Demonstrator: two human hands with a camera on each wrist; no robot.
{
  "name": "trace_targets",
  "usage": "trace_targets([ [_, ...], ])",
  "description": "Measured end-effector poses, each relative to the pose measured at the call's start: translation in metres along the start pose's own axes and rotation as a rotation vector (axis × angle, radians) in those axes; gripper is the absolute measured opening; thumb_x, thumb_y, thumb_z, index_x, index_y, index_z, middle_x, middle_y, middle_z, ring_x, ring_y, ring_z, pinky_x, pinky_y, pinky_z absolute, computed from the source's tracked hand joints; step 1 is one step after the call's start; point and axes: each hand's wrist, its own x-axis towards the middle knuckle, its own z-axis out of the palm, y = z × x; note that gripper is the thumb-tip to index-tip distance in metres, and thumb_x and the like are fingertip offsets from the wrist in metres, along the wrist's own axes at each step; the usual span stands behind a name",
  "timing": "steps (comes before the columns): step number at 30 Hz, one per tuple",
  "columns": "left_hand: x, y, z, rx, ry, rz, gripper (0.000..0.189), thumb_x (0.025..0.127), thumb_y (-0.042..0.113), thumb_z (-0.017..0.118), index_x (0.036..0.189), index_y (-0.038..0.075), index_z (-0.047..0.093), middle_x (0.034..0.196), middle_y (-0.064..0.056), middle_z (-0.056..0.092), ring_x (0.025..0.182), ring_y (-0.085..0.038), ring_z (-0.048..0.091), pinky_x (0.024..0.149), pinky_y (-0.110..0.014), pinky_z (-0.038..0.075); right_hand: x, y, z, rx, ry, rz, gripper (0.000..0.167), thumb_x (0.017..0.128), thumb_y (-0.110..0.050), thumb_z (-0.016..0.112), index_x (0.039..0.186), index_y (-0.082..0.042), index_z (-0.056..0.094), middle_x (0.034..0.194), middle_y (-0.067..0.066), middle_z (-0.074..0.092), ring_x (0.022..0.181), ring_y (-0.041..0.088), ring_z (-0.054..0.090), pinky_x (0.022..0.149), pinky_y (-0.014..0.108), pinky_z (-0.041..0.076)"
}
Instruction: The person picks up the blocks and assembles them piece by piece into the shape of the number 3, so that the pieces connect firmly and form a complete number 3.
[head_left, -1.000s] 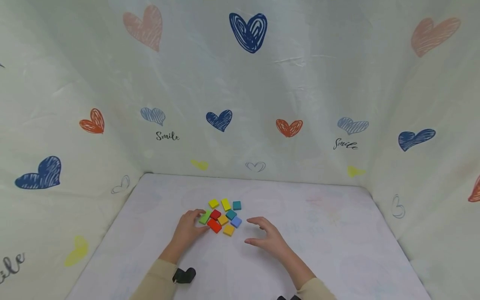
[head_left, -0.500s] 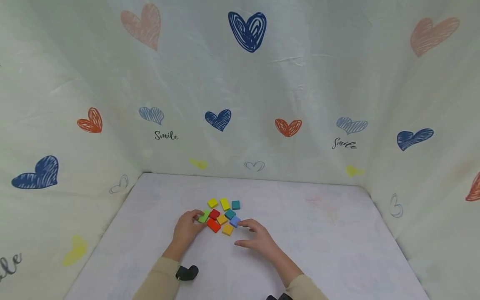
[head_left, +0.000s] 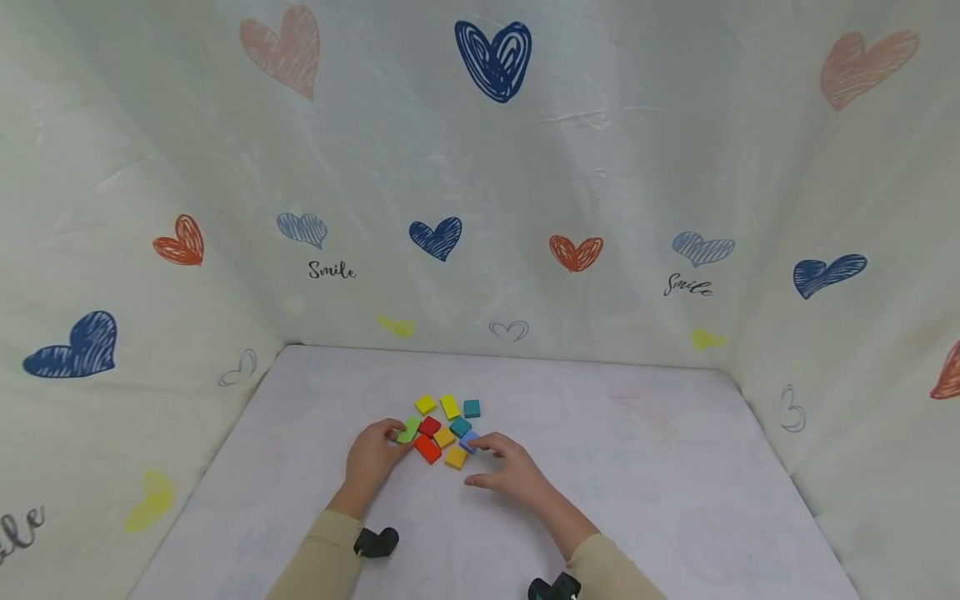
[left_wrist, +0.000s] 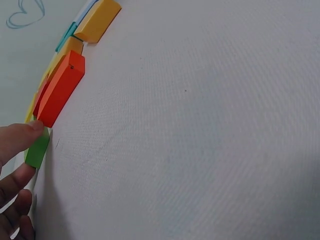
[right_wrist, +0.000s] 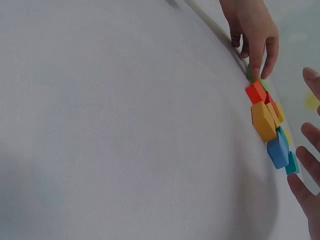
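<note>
Presently, my left hand point(head_left: 372, 458) pinches the green block point(left_wrist: 38, 150) between thumb and finger at the left side of a loose cluster on the white counter point(head_left: 637, 483). My right hand point(head_left: 517, 475) is released, fingers apart and slightly bent, the foremost partly covering the blue block point(right_wrist: 278, 150) in the head view; contact I cannot confirm. Between my hands lie an orange-red block point(left_wrist: 62, 90), just beside my left thumb, a dark red block point(head_left: 429, 426) and two amber blocks point(head_left: 455, 458). Two yellow blocks point(head_left: 450, 407) and a teal block point(head_left: 472, 408) line the far side.
</note>
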Motion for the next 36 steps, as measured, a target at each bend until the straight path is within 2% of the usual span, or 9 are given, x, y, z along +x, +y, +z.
trace_targets([
  [10,-0.001,-0.001,-0.004,0.025,0.008,-0.067,0.032,0.078,0.021,0.08,0.104,0.005,0.07,0.076,-0.001,0.059,0.067,-0.018,0.049,0.059,-0.031,0.041,0.002,-0.001,-0.002,-0.026,-0.003,0.014,0.05,0.081,-0.023,0.081,0.125,-0.01,0.063,0.122,0.001,0.061,0.114,0.027,0.053,0.097,0.047,0.044],
  [17,-0.003,-0.004,-0.009,0.008,0.022,-0.077,0.03,0.079,0.022,0.078,0.101,0.003,0.071,0.074,0.0,0.061,0.066,-0.017,0.051,0.057,-0.03,0.041,0.003,0.002,-0.007,-0.014,0.005,0.027,0.05,0.081,-0.022,0.081,0.126,-0.01,0.063,0.122,-0.001,0.062,0.112,0.024,0.054,0.097,0.046,0.045],
  [24,-0.004,-0.004,-0.015,-0.007,0.034,-0.083,0.031,0.079,0.021,0.079,0.103,0.003,0.071,0.075,-0.001,0.063,0.066,-0.017,0.053,0.058,-0.029,0.043,0.002,0.008,-0.016,0.028,0.021,0.087,0.05,0.082,-0.022,0.081,0.127,-0.012,0.063,0.122,-0.002,0.062,0.111,0.022,0.055,0.096,0.044,0.045],
  [30,-0.006,0.009,-0.016,-0.007,0.046,-0.036,0.029,0.079,0.022,0.078,0.102,0.005,0.072,0.074,0.0,0.063,0.066,-0.017,0.052,0.057,-0.028,0.043,-0.001,0.013,-0.026,0.048,0.038,0.081,0.051,0.082,-0.018,0.08,0.128,-0.007,0.061,0.121,0.003,0.063,0.111,0.026,0.056,0.096,0.047,0.045],
  [36,-0.01,0.031,-0.014,-0.029,-0.004,-0.007,0.029,0.079,0.023,0.078,0.104,0.008,0.073,0.078,0.001,0.059,0.074,-0.019,0.05,0.059,-0.028,0.042,-0.008,0.018,-0.038,0.083,0.054,0.087,0.052,0.083,-0.015,0.078,0.13,-0.005,0.059,0.121,0.004,0.064,0.11,0.026,0.056,0.097,0.048,0.044],
])
